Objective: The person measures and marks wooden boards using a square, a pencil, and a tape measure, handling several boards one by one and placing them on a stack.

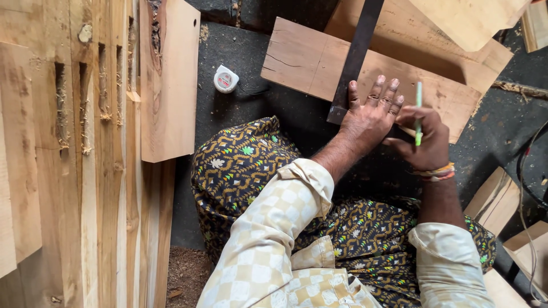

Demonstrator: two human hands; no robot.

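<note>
- Stack of long planks (68, 159) fills the whole left side, running top to bottom; its right edge sits close to the person's knee, little room there.
- Dark floor (240, 120) shows as an open strip between the planks and the wooden board, the only free patch near the hands.
- Wooden board (308, 63) lies angled across the upper centre; its near edge faces the person, left end square-cut with a thin crack. More boards overlap it at top right (468, 23).
- Dark metal straightedge (357, 54) crosses the board from the top edge down past its near edge, its lower end overhanging.
- Left hand (371, 117) lies flat, fingers spread, pressing the straightedge's lower end down on the board.
- Right hand (425, 137) is closed around a green pencil (418, 111), tip up, just right of the straightedge, near the board's near edge.
- Small white tape measure (226, 78) sits on the floor, left of the board, apart from both hands.
</note>
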